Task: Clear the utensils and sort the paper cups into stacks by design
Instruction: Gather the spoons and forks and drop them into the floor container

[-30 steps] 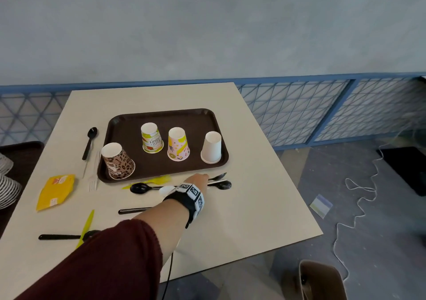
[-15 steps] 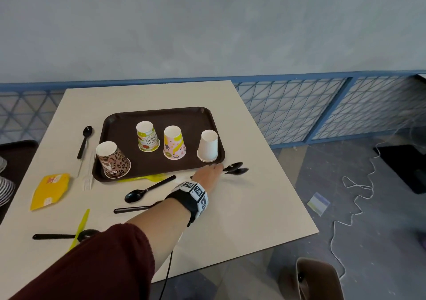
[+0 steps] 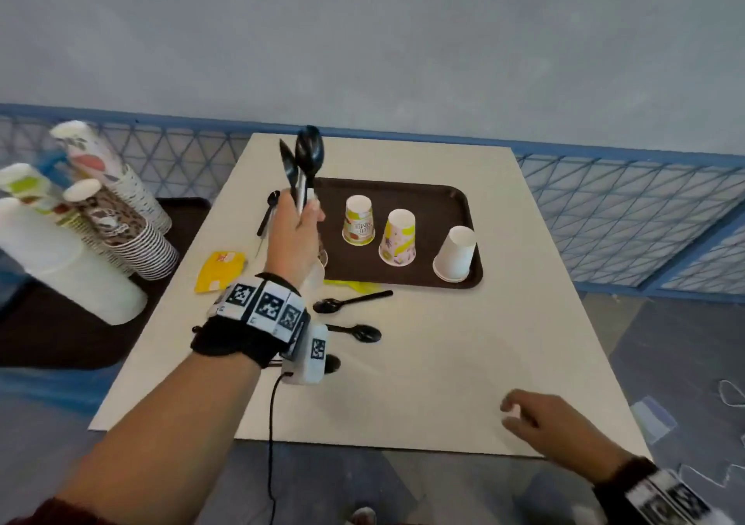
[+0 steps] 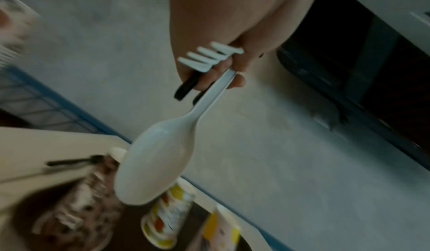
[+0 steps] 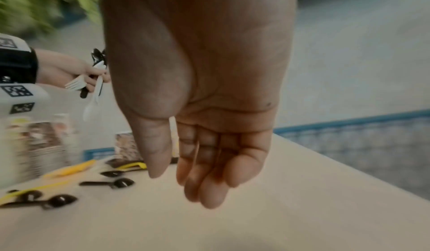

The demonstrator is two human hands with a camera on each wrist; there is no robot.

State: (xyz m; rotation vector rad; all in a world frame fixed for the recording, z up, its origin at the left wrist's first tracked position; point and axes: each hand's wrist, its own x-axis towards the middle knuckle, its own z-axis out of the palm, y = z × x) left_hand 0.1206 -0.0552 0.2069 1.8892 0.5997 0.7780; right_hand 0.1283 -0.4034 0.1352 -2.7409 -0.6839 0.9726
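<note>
My left hand (image 3: pixel 306 212) is raised above the tray's left end and grips a bundle of utensils. Two black spoons (image 3: pixel 308 153) stick up from it. A white spoon (image 4: pixel 158 159) and a white fork (image 4: pixel 207 56) point down from the same fist (image 4: pixel 221 71). Upside down on the brown tray (image 3: pixel 427 198) stand a yellow-green printed cup (image 3: pixel 358 220), a pink and yellow cup (image 3: pixel 398 236) and a plain white cup (image 3: pixel 455 254). The leopard cup (image 4: pixel 76 209) is hidden behind my hand in the head view. My right hand (image 3: pixel 520 415) hovers empty and relaxed near the table's front edge.
Loose black spoons (image 3: pixel 350 303) (image 3: pixel 356 333) and a yellow utensil (image 3: pixel 350 284) lie in front of the tray. Another black spoon (image 3: pixel 268 214) and a yellow packet (image 3: pixel 219 270) lie to its left. Tall cup stacks (image 3: pixel 121 226) stand on a dark tray further left.
My left hand has lifted off the table by the tray's front edge and now holds the utensils upright in the air. The view has swung left, and my right hand has come into sight.
</note>
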